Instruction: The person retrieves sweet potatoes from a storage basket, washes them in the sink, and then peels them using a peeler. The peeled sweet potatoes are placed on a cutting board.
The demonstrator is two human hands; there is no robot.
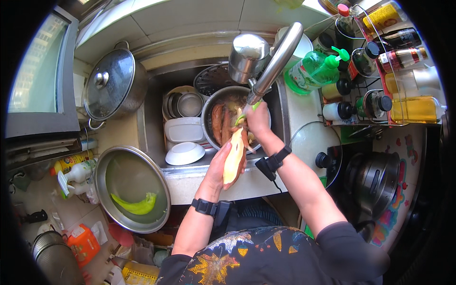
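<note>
My left hand (pixel 214 171) is closed around a partly peeled sweet potato (pixel 235 158), its pale yellow flesh facing up and reddish skin along the right side. My right hand (pixel 258 115) grips a green-handled tool (pixel 241 118), probably a peeler, at the upper end of the sweet potato; its blade is blurred. Both are at a round metal pot (pixel 205 115) standing in the sink below the faucet (pixel 277 60). Inside the pot lie unpeeled sweet potatoes (pixel 217 121), with peelings and murky water behind them.
White dishes (pixel 185 153) and metal bowls (pixel 190 104) are left of the pot. A lidded pot (pixel 115 83) and a basin (pixel 162 171) holding water and a green pepper (pixel 137 206) stand further left. Right are a green soap bottle (pixel 308 73), a glass lid (pixel 308 142) and a bottle rack (pixel 384 124).
</note>
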